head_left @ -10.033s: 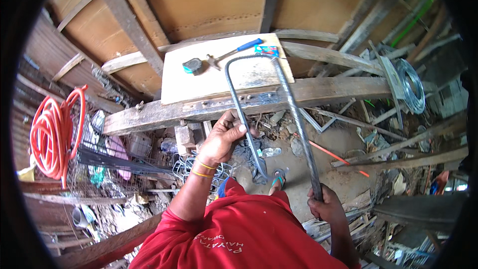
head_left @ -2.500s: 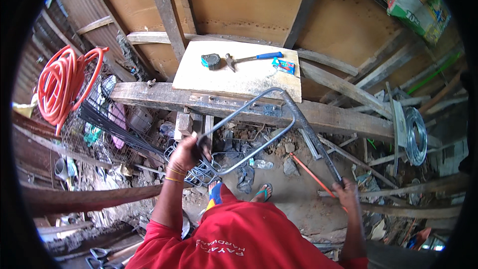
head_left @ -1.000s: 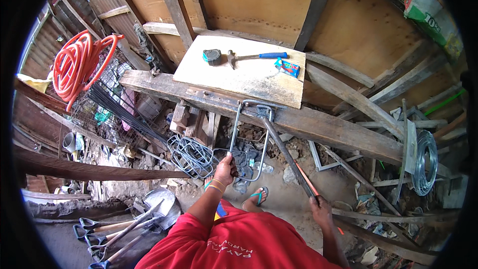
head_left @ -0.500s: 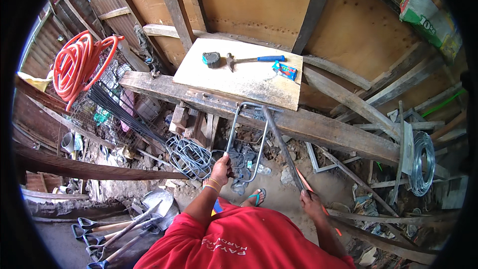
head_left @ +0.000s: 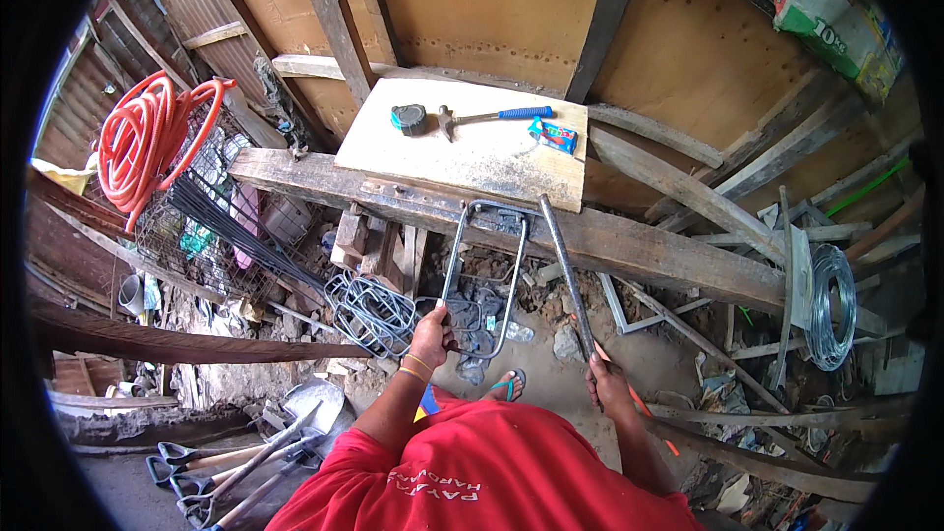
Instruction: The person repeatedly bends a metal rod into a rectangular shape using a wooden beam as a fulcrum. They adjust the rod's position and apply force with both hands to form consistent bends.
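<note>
My left hand (head_left: 430, 336) is wrapped round one side of a bent steel rod frame (head_left: 511, 293), a rectangular stirrup. Its far end rests at the edge of a thick wooden beam (head_left: 649, 254). A long dark metal bar (head_left: 567, 270) is gripped in my right hand (head_left: 607, 383). The bar slants up and away, its tip near the board's front edge and apart from the stirrup. On the plywood board (head_left: 472, 162) lie a tape measure (head_left: 409, 120), a blue-handled claw hammer (head_left: 492, 118) and a small blue packet (head_left: 554, 135).
Several finished-looking rod stirrups (head_left: 369, 313) lie heaped left of my left hand. Straight dark rods (head_left: 236, 226) and an orange hose coil (head_left: 147, 143) are at the left. Shovels (head_left: 226, 467) lie lower left. A wire coil (head_left: 832, 310) hangs at the right. Rubble covers the ground.
The bar's tip has moved right, away from the stirrup, and my right hand has risen slightly. My left hand keeps hold of the stirrup. The view has shifted a little.
</note>
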